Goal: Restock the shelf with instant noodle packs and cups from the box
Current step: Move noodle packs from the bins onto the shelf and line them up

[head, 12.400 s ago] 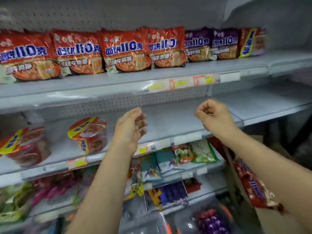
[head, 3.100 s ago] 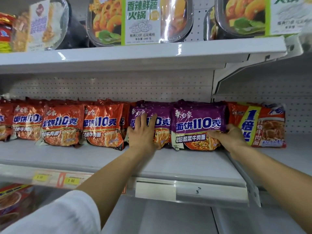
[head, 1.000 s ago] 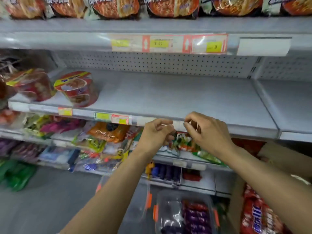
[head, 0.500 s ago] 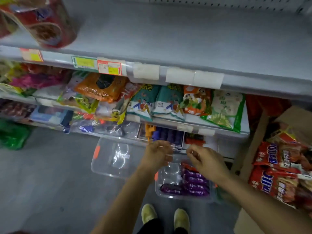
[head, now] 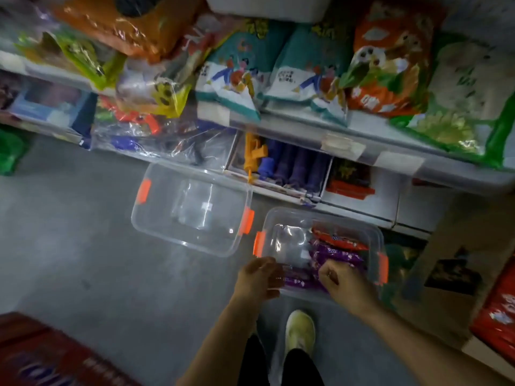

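Note:
On the floor below me stands a clear plastic box with orange latches. It holds purple noodle packs and a red pack. My left hand is at the box's near left corner, fingers curled on the end of a purple pack. My right hand reaches into the box from the near side, its fingers curled down onto the same purple packs. The fingertips of both hands are hidden and the view is blurred.
The box's clear lid lies on the grey floor to the left. Low shelves with snack bags run above. A cardboard carton with red packs stands at the right. My shoe is just behind the box.
My view has tilted down from the shelves to the floor. Both hands have dropped from above the box into it and closed on the purple packs.

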{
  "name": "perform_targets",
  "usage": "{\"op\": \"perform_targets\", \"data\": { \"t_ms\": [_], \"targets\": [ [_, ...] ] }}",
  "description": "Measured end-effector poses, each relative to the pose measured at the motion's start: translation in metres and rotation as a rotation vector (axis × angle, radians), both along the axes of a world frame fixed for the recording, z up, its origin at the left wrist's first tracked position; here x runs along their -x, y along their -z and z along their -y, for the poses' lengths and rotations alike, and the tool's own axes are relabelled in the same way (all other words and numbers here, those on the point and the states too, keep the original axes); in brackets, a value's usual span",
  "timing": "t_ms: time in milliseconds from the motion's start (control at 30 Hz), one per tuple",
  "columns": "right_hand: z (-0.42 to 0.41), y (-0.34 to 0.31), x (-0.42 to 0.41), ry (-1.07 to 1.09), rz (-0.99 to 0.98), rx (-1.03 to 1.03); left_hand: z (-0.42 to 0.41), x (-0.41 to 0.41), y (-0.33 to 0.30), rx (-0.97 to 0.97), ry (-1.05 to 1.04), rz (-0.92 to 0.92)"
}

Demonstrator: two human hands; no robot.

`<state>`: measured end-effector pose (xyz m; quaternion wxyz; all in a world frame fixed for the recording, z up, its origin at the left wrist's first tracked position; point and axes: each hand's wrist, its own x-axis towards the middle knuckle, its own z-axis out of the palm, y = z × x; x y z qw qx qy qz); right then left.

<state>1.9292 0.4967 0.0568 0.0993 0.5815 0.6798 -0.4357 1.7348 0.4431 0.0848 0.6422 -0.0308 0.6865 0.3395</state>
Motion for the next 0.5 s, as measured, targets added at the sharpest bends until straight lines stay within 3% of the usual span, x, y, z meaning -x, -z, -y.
{"op": "perform_targets", "data": {
  "t_ms": [400,500],
  "targets": [
    [0.023,0.181,-0.002,0.196,0.074,0.087,0.011,-0.032,0.196,0.153,-0.231,0.195],
    [0.023,0.210,0.001,0.164,0.068,0.084,0.010,-0.043,0.226,0.144,-0.162,0.120]
  ]
}}
